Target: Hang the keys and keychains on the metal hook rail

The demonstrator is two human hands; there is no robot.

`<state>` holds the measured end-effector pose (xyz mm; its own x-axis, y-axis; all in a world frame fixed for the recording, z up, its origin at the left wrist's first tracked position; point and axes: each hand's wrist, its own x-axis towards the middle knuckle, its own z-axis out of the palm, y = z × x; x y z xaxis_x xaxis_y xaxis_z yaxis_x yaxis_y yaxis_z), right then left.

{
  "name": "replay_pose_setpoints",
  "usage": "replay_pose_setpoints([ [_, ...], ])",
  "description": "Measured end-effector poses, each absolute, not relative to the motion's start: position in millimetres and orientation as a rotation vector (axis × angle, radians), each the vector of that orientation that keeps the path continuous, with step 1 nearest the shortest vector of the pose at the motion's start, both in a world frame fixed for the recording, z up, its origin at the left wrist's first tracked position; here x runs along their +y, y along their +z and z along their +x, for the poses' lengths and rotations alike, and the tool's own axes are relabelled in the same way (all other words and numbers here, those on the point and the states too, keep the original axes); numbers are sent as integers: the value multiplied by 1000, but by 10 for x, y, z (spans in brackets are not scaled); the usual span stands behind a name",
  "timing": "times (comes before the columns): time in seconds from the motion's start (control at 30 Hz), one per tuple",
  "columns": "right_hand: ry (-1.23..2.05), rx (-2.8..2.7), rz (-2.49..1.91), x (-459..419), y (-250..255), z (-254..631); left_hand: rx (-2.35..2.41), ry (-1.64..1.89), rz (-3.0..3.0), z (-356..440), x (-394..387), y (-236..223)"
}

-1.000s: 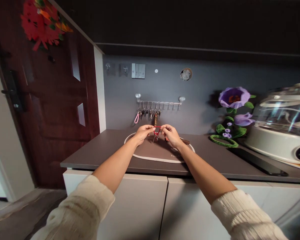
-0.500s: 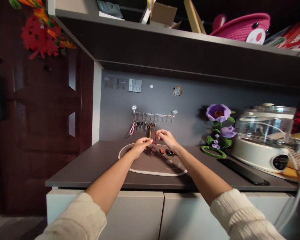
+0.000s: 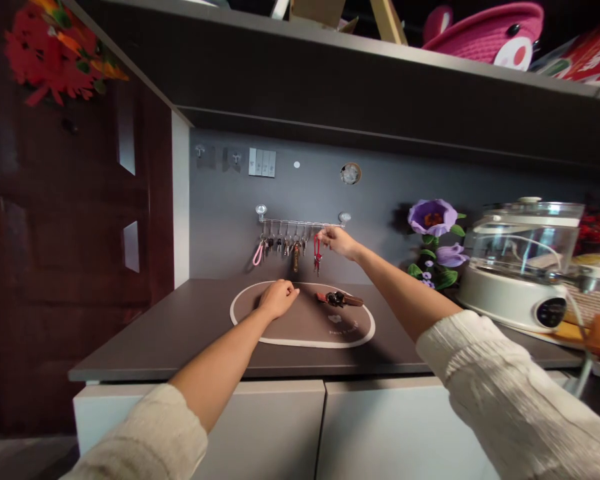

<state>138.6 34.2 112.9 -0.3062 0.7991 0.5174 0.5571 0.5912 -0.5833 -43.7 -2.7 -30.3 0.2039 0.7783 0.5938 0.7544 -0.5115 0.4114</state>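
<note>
My right hand (image 3: 338, 241) pinches the top of a red strap (image 3: 317, 244) with keys (image 3: 318, 264) dangling from it. It is held up by the right end of a clear hook rail (image 3: 303, 223) on the wall; whether the strap touches a hook I cannot tell. Along the rail hang several key sets, among them one with a pink loop (image 3: 258, 253) and one with a brown fob (image 3: 296, 257). My left hand (image 3: 279, 297) is low over the brown mat (image 3: 300, 330), its fingers curled in with nothing seen in them. A bunch of dark keys (image 3: 336, 299) with reddish-brown pieces lies on the mat.
A purple fabric flower (image 3: 433, 217) and a white appliance with a clear top (image 3: 515, 293) stand on the right of the counter (image 3: 180, 343). Overhead runs a dark shelf (image 3: 300, 87) bearing a pink basket (image 3: 485, 33). A dark red door (image 3: 75, 267) is at the left.
My right hand has raised the red strap and keys to the rail. My left hand has let go of them and drawn down over the mat, fingers curled. The view has shifted slightly.
</note>
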Motion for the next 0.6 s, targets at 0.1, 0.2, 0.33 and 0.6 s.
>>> replay_pose_setpoints([
  [0.1,323,-1972,-1147,384,1189,1352,1611,1154,2424,-430,-30,-295],
  [0.2,249,-1950,-1210,447,1225,1320,1650,1111,2420,-415,-23,-289],
  [0.33,92,-1927,-1283,613,1232,1302,1657,1086,2443,-397,-6,-289],
  [0.6,-43,-1877,-1351,963,1224,1279,1667,1000,2469,-385,-23,-271],
])
